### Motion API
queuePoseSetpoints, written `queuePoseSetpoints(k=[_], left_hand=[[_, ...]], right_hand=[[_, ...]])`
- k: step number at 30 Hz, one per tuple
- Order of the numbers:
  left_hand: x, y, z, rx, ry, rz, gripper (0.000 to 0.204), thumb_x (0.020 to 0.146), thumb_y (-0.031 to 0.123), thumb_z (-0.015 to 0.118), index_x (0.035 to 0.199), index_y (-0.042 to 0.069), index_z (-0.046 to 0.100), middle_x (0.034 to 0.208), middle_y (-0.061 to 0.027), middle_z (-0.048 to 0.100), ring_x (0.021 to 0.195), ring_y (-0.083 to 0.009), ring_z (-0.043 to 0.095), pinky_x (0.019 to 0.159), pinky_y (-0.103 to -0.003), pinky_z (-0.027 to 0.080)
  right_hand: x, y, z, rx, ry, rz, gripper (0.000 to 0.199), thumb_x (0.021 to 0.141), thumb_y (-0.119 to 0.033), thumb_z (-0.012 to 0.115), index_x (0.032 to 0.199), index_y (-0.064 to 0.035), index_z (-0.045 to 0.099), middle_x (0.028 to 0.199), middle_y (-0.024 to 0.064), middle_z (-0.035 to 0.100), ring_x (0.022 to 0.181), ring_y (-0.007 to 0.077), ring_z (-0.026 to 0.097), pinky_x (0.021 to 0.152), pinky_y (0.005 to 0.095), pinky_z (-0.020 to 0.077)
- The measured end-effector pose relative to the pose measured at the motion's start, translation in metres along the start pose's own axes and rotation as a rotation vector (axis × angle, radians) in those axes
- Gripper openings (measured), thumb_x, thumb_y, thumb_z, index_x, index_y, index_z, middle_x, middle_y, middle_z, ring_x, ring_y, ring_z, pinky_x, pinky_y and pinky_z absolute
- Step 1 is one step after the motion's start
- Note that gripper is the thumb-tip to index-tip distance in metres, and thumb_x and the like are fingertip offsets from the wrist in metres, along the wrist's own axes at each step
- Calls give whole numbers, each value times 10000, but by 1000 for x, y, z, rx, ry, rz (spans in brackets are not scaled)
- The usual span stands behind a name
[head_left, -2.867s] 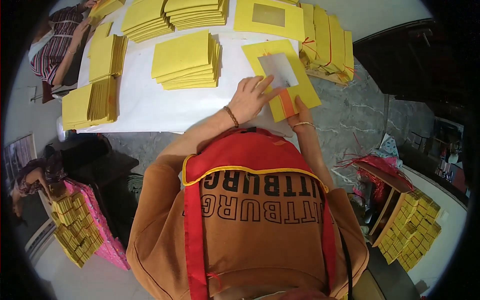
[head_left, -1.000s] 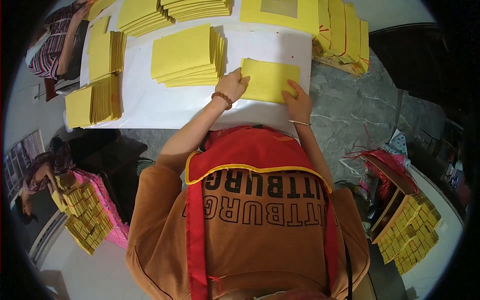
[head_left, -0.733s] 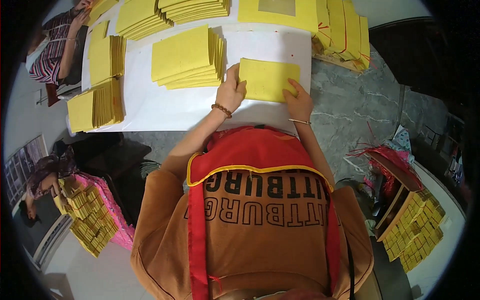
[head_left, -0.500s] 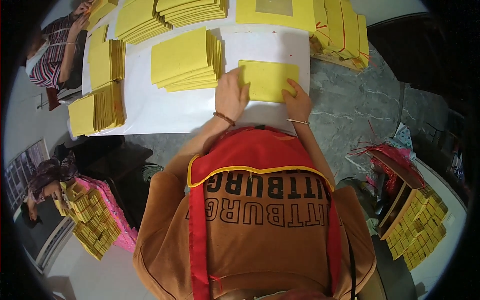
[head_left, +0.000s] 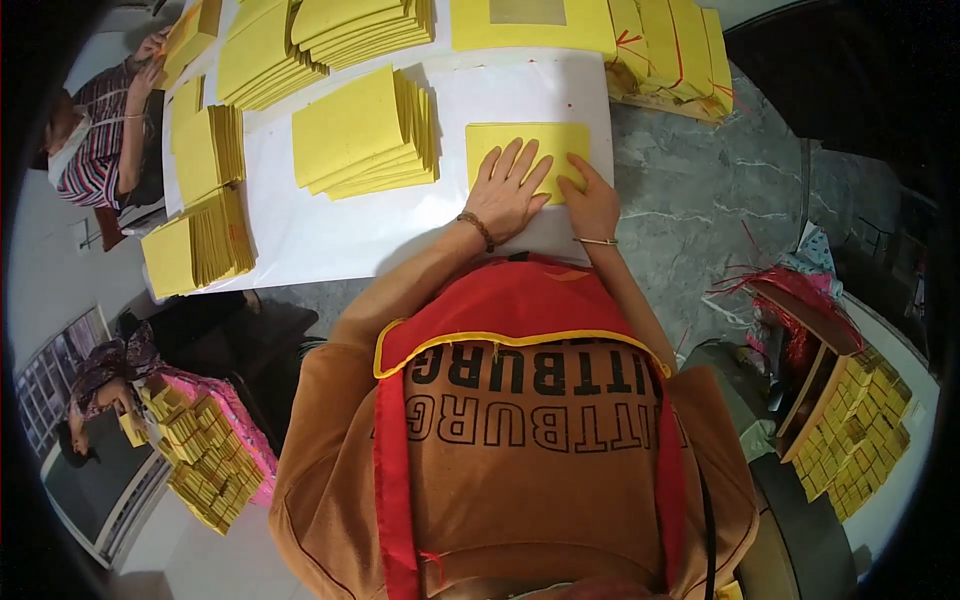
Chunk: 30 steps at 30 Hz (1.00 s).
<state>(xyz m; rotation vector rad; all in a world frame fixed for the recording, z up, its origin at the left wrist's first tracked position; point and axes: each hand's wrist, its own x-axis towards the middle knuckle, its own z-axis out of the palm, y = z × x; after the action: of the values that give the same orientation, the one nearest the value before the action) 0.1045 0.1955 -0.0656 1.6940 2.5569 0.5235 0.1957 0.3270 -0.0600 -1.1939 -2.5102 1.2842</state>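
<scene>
Yellow sheet's near edge under hands

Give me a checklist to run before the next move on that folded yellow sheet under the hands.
1. Left hand flat on the folded yellow sheet, fingers spread: ok.
2. Right hand touching the sheet's lower right edge: ok.
3. Sheet lying on the white table cover, not over its edge: ok.
4. Sheet apart from the fanned yellow stack to its left, white showing between them: ok.
5. Sheet apart from the yellow bundles beyond it: ok.
6. Fold edges lined up evenly under the palms: cannot tell, the hands cover them.
</scene>
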Motion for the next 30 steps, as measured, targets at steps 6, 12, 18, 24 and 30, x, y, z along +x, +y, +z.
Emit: queuePoseSetpoints(k=[6,12,18,24,30], left_hand=[[0,0,0,3,-26,5,504,832,314,527,1270,87,421,1341,-157,363,1242,-330,319,1009,-487,248],[0,-3,4,-38,-10,5,517,817,298,522,1266,66,413,1348,-162,351,1256,-341,296,1025,-486,217],[-4,-15,-9,-221,-6,64,562,768,262,568,1271,65,413,1330,-155,369,1212,-327,338,982,-471,269],[-6,-11,0,238,18,344,456,780,211,529,1176,-13,497,1205,-243,474,1071,-348,465,868,-424,386],[-2,-7,-2,386,151,366,432,755,168,506,1134,-38,520,1090,-235,553,943,-311,545,748,-369,454]], right_hand=[[-18,-2,-2,-439,253,-439,447,810,-308,574,1216,-130,514,1305,108,439,1122,258,472,930,468,324],[-18,14,21,-518,47,-632,598,870,-451,413,1309,-48,354,1369,133,340,1284,298,292,963,648,141],[-16,20,31,-535,56,-608,626,882,-469,356,1346,-53,304,1419,127,268,1321,287,224,976,662,62],[-10,28,25,-517,-7,-579,541,910,-373,330,1352,-63,300,1438,123,234,1338,278,193,1010,617,24],[9,33,-7,649,-272,-189,563,961,-427,155,1382,-70,266,1425,100,284,1336,215,212,1073,416,129]])
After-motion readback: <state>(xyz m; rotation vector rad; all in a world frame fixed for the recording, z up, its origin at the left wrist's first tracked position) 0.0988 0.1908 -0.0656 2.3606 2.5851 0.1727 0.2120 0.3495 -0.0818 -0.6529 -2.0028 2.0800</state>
